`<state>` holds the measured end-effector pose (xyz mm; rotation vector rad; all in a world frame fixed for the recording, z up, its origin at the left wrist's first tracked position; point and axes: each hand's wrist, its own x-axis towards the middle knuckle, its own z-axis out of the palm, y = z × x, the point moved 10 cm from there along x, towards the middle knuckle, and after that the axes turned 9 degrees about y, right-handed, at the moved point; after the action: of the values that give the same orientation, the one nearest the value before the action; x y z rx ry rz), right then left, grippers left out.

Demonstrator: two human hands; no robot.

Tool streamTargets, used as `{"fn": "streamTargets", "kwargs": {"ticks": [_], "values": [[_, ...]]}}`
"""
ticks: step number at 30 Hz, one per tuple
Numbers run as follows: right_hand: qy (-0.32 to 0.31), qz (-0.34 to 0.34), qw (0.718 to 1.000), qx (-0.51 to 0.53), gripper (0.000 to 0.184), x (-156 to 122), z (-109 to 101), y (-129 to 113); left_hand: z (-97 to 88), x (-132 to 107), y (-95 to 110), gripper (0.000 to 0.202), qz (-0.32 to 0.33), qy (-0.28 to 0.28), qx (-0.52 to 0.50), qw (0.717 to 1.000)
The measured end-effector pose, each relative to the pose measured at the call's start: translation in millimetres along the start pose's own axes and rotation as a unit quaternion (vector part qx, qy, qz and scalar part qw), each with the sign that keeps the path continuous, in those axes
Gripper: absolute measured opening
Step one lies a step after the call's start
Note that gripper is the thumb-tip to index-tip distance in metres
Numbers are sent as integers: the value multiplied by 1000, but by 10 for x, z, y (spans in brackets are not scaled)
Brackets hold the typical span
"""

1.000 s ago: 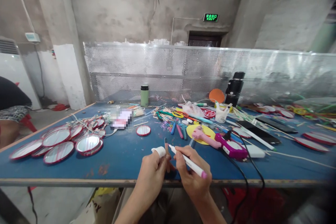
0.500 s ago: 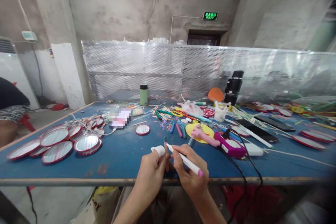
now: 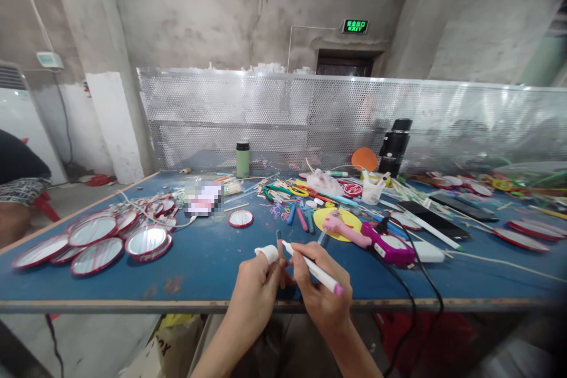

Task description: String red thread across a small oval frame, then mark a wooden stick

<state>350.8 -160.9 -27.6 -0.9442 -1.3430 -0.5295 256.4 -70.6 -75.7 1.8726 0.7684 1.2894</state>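
My left hand [image 3: 257, 292] is closed around a thin stick [image 3: 280, 243] that stands upright near the front edge of the blue table [image 3: 212, 260]; its forefinger wears a white wrap [image 3: 268, 254]. My right hand [image 3: 319, 292] grips a white marker with a pink end [image 3: 312, 269], and the marker's tip rests against the stick. Both hands sit close together at the table's near edge.
Several round red-rimmed mirrors [image 3: 95, 236] lie at the left. A pink glue gun [image 3: 343, 229] and a purple one [image 3: 390, 248] with black cords lie right of my hands. Markers, scissors, a green bottle [image 3: 242, 159] and a black flask [image 3: 394, 147] stand farther back. A person [image 3: 18, 189] sits at far left.
The hands have barely moved; the marker tip stays on the stick. The view shifted slightly.
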Motion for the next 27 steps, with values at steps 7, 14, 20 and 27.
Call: {"fn": "streamTargets", "kwargs": {"ticks": [7,14,20,27], "values": [[12,1,1000,2,13,1,-31,-6,-1,5,3,35,4,-1,-1,1000],[-12,1,1000,20,14,-3,12,-3,6,7,-3,34,-1,0,-6,1000],[-24,-1,999,30,15,-19,28,-1,31,-4,-6,31,-2,-6,-16,1000],[-12,4,1000,19,14,-14,16,2,12,-5,14,31,9,1,-10,1000]]}}
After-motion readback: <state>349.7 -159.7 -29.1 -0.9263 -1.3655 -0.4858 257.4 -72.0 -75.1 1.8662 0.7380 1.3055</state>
